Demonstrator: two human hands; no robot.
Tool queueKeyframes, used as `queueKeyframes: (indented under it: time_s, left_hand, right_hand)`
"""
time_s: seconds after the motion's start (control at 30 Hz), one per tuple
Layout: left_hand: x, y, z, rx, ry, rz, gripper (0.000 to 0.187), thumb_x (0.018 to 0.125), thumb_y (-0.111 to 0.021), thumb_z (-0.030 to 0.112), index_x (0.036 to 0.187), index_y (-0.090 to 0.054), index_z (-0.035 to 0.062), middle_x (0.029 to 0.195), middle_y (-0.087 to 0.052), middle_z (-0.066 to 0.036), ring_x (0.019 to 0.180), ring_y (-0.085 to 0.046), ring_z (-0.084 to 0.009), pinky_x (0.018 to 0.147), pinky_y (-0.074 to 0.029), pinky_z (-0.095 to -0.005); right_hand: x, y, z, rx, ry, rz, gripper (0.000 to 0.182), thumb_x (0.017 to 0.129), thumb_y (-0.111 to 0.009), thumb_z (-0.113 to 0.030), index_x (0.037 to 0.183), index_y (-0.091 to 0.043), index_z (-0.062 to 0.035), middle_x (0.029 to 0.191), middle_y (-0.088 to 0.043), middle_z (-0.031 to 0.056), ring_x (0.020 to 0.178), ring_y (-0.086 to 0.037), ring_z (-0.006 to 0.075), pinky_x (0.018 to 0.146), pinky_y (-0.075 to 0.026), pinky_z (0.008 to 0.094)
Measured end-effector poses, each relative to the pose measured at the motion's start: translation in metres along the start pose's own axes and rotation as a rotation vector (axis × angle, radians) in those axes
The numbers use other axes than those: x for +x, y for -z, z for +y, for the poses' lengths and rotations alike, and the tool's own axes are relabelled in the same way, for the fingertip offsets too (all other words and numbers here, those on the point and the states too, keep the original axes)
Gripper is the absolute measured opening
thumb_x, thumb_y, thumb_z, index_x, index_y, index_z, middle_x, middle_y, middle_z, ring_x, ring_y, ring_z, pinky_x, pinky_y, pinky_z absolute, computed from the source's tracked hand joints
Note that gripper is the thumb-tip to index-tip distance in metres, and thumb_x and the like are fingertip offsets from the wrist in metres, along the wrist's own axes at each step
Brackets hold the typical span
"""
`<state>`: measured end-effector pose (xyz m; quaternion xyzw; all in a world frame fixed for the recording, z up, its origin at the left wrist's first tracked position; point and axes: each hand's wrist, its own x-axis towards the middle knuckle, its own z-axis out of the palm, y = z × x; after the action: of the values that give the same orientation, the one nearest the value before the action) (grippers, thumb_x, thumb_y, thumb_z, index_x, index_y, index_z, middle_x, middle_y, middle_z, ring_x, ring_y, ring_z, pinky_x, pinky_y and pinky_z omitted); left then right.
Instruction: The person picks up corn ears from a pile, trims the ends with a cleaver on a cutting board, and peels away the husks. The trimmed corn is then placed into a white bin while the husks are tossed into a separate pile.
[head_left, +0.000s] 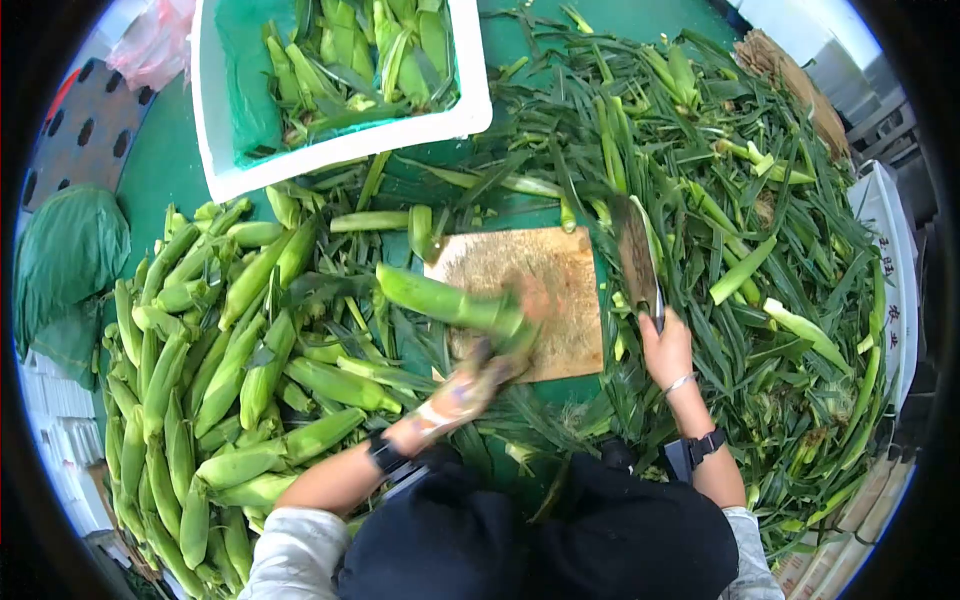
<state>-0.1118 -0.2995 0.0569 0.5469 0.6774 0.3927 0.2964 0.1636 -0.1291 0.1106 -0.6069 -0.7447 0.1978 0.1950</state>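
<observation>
A green ear of corn in its husk (pixel 430 297) lies slantwise over the left part of a wooden board (pixel 565 340), blurred at its right end. My left hand (pixel 468 390), smeared by motion, is at the board's lower left edge, closed around the corn's lower right end. To the right of the board, my right hand (pixel 667 348) is wrapped round the handle of a broad cleaver (pixel 635 250), whose blade points up and away over the leaves.
Many husked ears (pixel 235 380) are heaped at the left. Cut leaves and stalks (pixel 790 350) cover the right side. A white box (pixel 345 160) holding corn stands beyond the board. A green sack (pixel 70 250) lies far left.
</observation>
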Motion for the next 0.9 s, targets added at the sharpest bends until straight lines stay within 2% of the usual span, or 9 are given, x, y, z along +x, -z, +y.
queueKeyframes:
  time_s: [0.07, 0.2, 0.23, 0.27, 0.33, 0.4, 0.53, 0.67, 0.9]
  left_hand:
    - [0.056, 0.010, 0.050, 0.150, -0.387, -0.117, 0.055, 0.087, -0.061, 0.024, 0.130, -0.040, -0.0022, 0.131, -0.042, -0.024, 0.121, -0.041, -0.0366, 0.100, -0.036, -0.0417]
    - [0.125, 0.060, 0.035, 0.762, -0.129, -0.053, 0.064, 0.067, -0.074, 0.031, 0.115, -0.047, -0.0009, 0.116, -0.048, -0.023, 0.107, -0.048, -0.0389, 0.090, -0.041, -0.0442]
    - [0.126, 0.061, -0.003, 0.838, -0.065, -0.128, 0.068, 0.065, -0.075, 0.045, 0.108, -0.050, -0.0023, 0.109, -0.054, -0.024, 0.100, -0.054, -0.0396, 0.084, -0.045, -0.0449]
    - [0.128, 0.069, -0.006, 0.735, 0.166, -0.408, 0.073, 0.068, -0.071, 0.057, 0.104, -0.053, -0.0037, 0.100, -0.058, -0.024, 0.096, -0.057, -0.0378, 0.082, -0.046, -0.0428]
    - [0.114, 0.064, 0.000, 0.664, 0.273, -0.417, 0.075, 0.066, -0.071, 0.060, 0.103, -0.053, -0.0037, 0.099, -0.058, -0.025, 0.094, -0.057, -0.0383, 0.080, -0.047, -0.0447]
    - [0.081, 0.056, -0.003, 0.736, 0.001, -0.188, 0.069, 0.068, -0.071, 0.054, 0.102, -0.052, -0.0028, 0.095, -0.060, -0.024, 0.088, -0.060, -0.0383, 0.074, -0.049, -0.0449]
    - [0.048, 0.048, -0.019, 0.672, 0.127, -0.246, 0.062, 0.068, -0.074, 0.031, 0.113, -0.049, -0.0027, 0.100, -0.057, -0.022, 0.090, -0.059, -0.0362, 0.075, -0.049, -0.0426]
    - [0.066, 0.074, 0.031, 0.752, 0.116, -0.180, 0.056, 0.059, -0.070, 0.015, 0.111, -0.053, 0.0051, 0.099, -0.056, -0.019, 0.093, -0.057, -0.0352, 0.073, -0.049, -0.0407]
    - [0.057, 0.072, 0.027, 1.003, -0.039, -0.053, 0.031, 0.069, -0.060, 0.009, 0.100, -0.055, 0.0042, 0.100, -0.056, -0.018, 0.092, -0.055, -0.0345, 0.074, -0.047, -0.0422]
  right_hand:
    - [0.014, 0.027, -0.045, 0.078, 0.017, 0.004, 0.028, 0.086, -0.063, -0.020, 0.077, -0.051, 0.0034, 0.065, -0.057, 0.0250, 0.064, -0.057, 0.0446, 0.054, -0.043, 0.0468]
    - [0.038, 0.072, -0.109, 0.266, 0.139, 0.237, 0.024, 0.090, -0.061, -0.019, 0.081, -0.047, -0.0021, 0.055, -0.046, 0.0093, 0.046, -0.041, 0.0184, 0.045, -0.035, 0.0341]
    - [0.042, 0.081, -0.127, 0.391, 0.149, 0.286, 0.022, 0.091, -0.060, -0.018, 0.083, -0.048, -0.0021, 0.055, -0.047, 0.0069, 0.047, -0.041, 0.0153, 0.045, -0.034, 0.0331]
    - [0.044, 0.083, -0.141, 0.512, 0.158, 0.329, 0.019, 0.091, -0.060, -0.017, 0.085, -0.049, -0.0021, 0.055, -0.047, 0.0046, 0.048, -0.041, 0.0123, 0.045, -0.034, 0.0320]
    - [0.043, 0.070, -0.154, 0.598, 0.294, 0.372, 0.016, 0.094, -0.055, -0.017, 0.091, -0.047, -0.0031, 0.060, -0.047, -0.0008, 0.048, -0.043, 0.0063, 0.046, -0.037, 0.0229]
    - [0.026, 0.033, -0.148, 0.743, 0.235, 0.293, 0.017, 0.088, -0.063, -0.014, 0.086, -0.052, -0.0007, 0.059, -0.057, 0.0049, 0.050, -0.055, 0.0121, 0.047, -0.042, 0.0265]
    - [0.001, -0.032, -0.083, -0.111, 0.371, -0.273, 0.022, 0.083, -0.064, -0.017, 0.088, -0.050, -0.0007, 0.066, -0.061, 0.0187, 0.060, -0.061, 0.0387, 0.053, -0.048, 0.0461]
    - [-0.001, -0.040, -0.062, -0.291, 0.280, -0.378, 0.026, 0.082, -0.063, -0.019, 0.093, -0.048, -0.0013, 0.067, -0.062, 0.0176, 0.062, -0.062, 0.0381, 0.055, -0.050, 0.0466]
    - [-0.029, -0.035, -0.095, -0.179, 0.437, -0.345, 0.022, 0.083, -0.062, -0.021, 0.087, -0.049, -0.0033, 0.058, -0.058, 0.0156, 0.055, -0.060, 0.0357, 0.051, -0.048, 0.0453]
